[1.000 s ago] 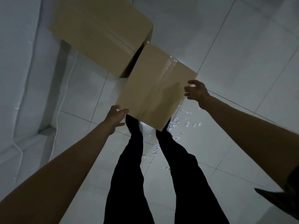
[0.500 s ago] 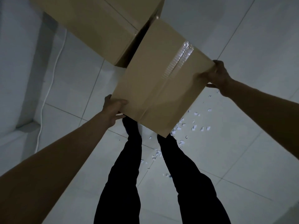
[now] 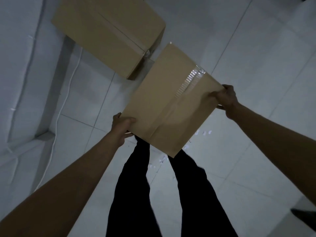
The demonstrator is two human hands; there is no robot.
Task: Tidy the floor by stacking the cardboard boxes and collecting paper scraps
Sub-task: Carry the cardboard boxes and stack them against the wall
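Now — left hand (image 3: 121,125) grips taped box (image 3: 171,106) | right hand (image 3: 225,96) grips its far corner

Bare indoor room — white tiled floor (image 3: 256,53), cardboard boxes (image 3: 109,31).

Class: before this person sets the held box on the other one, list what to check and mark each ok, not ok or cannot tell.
1. Left hand grips the held box: ok.
2. Right hand grips its far corner: ok.
3. Top of the bigger box bare: ok.
4. Held box taped shut: ok.
5. Paper scraps collected: not ok.
6. Weight of the held box: cannot tell.
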